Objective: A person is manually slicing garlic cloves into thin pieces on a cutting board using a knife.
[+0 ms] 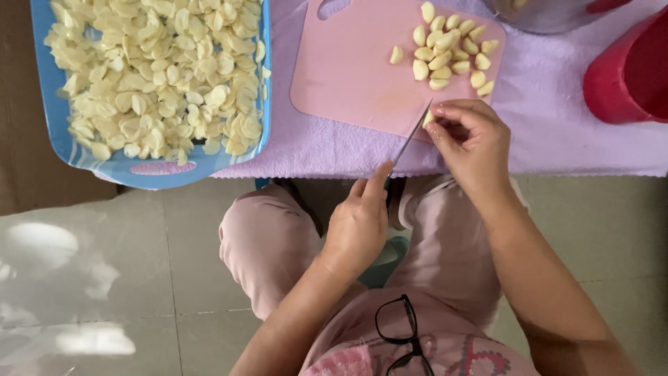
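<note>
**A:** Pink cutting board [348, 76] sits on a lilac towel [557, 118] at the table edge. Status on the hands?

**B:** Left hand [358, 226] is clenched around the handle of a knife [410, 139], index finger stretched along the spine. Handle itself is hidden in the fist. Blade runs up and to the right, tip at the near edge of the board.

**A:** Right hand?

**B:** Right hand [473, 143] pinches a single garlic clove [428, 118] between thumb and fingertips, right at the board's near edge. Knife tip is touching that clove or just beside it; can't tell which.

**A:** Rest of the garlic?

**B:** Pile of whole peeled cloves [449, 52] on the far right part of the board, well apart from the blade. One stray clove sits just left of the pile. Blue tray [52, 104] to the left, overhanging the table edge, is heaped with garlic slices [160, 69].

**A:** Anything else in frame?

**B:** Red container [626, 76] at the right edge, metal bowl [543, 14] cut off at the top. Black glasses [400, 334] hang from the person's pink top. Person is seated, knees under the table edge, tiled floor below.
</note>
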